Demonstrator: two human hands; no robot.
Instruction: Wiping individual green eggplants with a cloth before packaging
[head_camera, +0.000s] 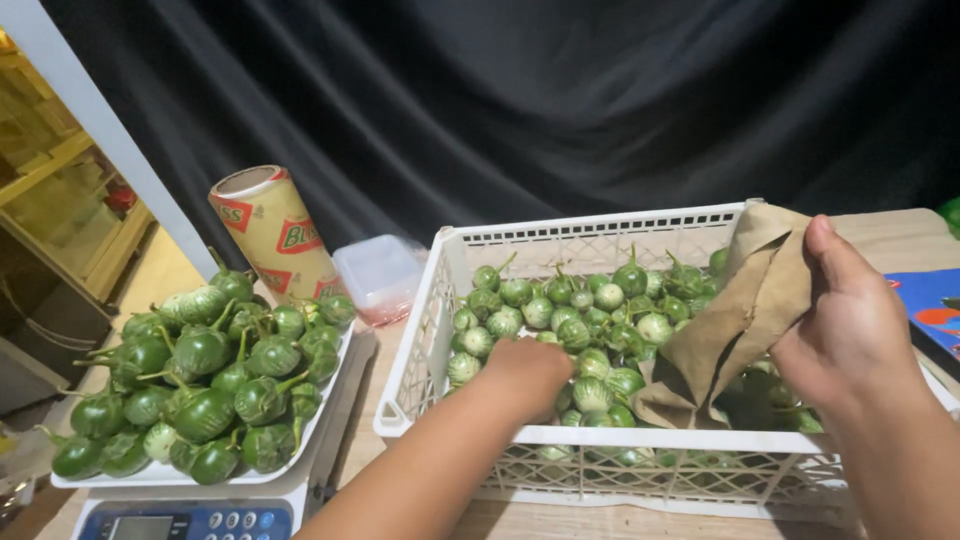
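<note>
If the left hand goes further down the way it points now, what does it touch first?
Most likely the small round green eggplants in the white plastic crate; the left hand already reaches down among them, though depth is unclear.

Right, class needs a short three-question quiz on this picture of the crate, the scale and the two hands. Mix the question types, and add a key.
1. True or false: the right hand holds brown paper up off the white crate.
2. Where is the left hand? A) on the scale B) among the round green eggplants in the crate C) on the roll
3. What sits piled on the scale tray?

Key: 1 true. 2 B. 3 Green eggplants with stems.
</note>
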